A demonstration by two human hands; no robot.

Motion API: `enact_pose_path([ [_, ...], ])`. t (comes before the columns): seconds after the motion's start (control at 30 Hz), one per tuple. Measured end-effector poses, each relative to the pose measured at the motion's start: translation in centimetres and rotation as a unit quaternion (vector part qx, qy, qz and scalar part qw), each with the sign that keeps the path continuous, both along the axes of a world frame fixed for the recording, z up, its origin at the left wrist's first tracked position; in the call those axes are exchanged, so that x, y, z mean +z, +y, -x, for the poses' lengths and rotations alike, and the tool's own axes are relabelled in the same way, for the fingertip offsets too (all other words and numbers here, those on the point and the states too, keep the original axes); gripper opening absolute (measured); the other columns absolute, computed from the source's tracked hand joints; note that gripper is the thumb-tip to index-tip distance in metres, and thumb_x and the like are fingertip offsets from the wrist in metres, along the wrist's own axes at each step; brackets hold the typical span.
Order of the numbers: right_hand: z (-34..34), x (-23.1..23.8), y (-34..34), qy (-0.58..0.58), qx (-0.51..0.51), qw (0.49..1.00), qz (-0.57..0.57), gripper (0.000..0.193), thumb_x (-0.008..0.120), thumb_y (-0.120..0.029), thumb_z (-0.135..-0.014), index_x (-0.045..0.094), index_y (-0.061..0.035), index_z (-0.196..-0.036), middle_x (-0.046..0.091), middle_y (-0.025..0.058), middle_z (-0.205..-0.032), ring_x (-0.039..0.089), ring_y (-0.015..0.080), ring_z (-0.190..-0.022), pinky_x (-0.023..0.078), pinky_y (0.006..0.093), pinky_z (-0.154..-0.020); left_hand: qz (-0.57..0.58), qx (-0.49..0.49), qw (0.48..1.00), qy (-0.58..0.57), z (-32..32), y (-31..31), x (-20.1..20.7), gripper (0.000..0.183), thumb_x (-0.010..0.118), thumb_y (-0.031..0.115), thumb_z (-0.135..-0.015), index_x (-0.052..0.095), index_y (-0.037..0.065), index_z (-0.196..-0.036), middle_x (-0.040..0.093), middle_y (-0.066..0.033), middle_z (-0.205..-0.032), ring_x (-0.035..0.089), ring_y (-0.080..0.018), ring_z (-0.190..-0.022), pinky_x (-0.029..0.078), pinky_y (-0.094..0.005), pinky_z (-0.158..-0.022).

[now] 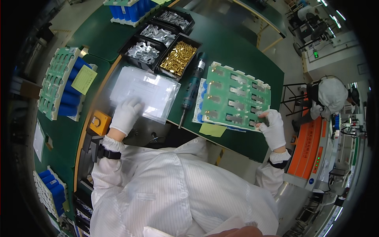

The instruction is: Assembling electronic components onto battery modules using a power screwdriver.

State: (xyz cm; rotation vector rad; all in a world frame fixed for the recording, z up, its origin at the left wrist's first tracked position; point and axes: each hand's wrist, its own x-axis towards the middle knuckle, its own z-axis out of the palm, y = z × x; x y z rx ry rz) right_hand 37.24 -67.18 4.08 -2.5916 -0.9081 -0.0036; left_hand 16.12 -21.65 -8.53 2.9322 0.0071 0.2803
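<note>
My left hand, in a white glove with bare wrist behind it, is at the near left corner of a clear plastic sleeve with white paper. Its fingers are stretched out and it holds nothing I can see. My right hand, gloved with bare fingertips, bends thumb and forefinger together at the near right edge of a battery pack. Whatever lies between those fingertips is too small to make out. The pack has a green top board with metal tabs, blue cells below, and a yellow-green note at its near side.
An electric screwdriver lies between sleeve and pack. Black bins hold brass screws or standoffs and silver metal pieces. More battery packs stand at left. A yellow box sits beside my left hand. Another person is at right.
</note>
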Motion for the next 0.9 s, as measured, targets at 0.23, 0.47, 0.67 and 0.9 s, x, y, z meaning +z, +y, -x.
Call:
enact_pose_path([
  [0.23,-0.2,-0.1,0.2,0.011,-0.005,0.999,-0.032,0.026,0.074,-0.003,-0.072,0.063,-0.0063,-0.096,0.062,0.0092,-0.101,0.059,0.0282,-0.096,0.048,0.0363,-0.084,0.007,-0.005,0.999,0.034,-0.2,1.6,0.3,0.022,0.071,0.009,-0.07,0.066,0.009,-0.091,0.066,-0.0109,-0.091,0.064,-0.0315,-0.085,0.052,-0.0389,-0.073],
  [0.47,0.7,-0.7,-1.4,-0.025,-0.074,0.983,-0.164,0.014,0.063,-0.002,-0.086,0.064,-0.0037,-0.099,0.062,0.0093,-0.109,0.059,0.0231,-0.103,0.046,0.0327,-0.09,0.122,0.032,0.988,0.084,-0.7,1.3,2.1,0.009,0.065,0.019,-0.084,0.071,0.012,-0.084,0.065,-0.011,-0.076,0.066,-0.0301,-0.075,0.052,-0.0388,-0.068],
  [0.67,1.3,1.7,-2.1,-0.094,-0.125,0.962,-0.224,0.013,0.055,-0.005,-0.094,0.062,-0.0019,-0.105,0.061,0.0091,-0.113,0.057,0.021,-0.107,0.043,0.0323,-0.096,0.348,0.186,0.908,-0.141,-3.0,1.5,6.1,0.01,0.067,0.007,-0.085,0.071,0.006,-0.094,0.069,-0.0116,-0.085,0.066,-0.0213,-0.076,0.051,-0.0294,-0.069],
  [0.9,2.5,5.5,-3.8,-0.181,-0.122,0.892,-0.396,0.026,0.048,-0.02,-0.103,0.057,0.0026,-0.111,0.06,0.0134,-0.117,0.059,0.019,-0.099,0.05,0.0301,-0.088,0.228,-0.072,0.879,-0.412,-10.2,-7.5,16.2,0.03,0.064,-0.005,-0.075,0.069,0.007,-0.103,0.07,-0.0063,-0.09,0.068,-0.0183,-0.08,0.055,-0.0295,-0.071],
])
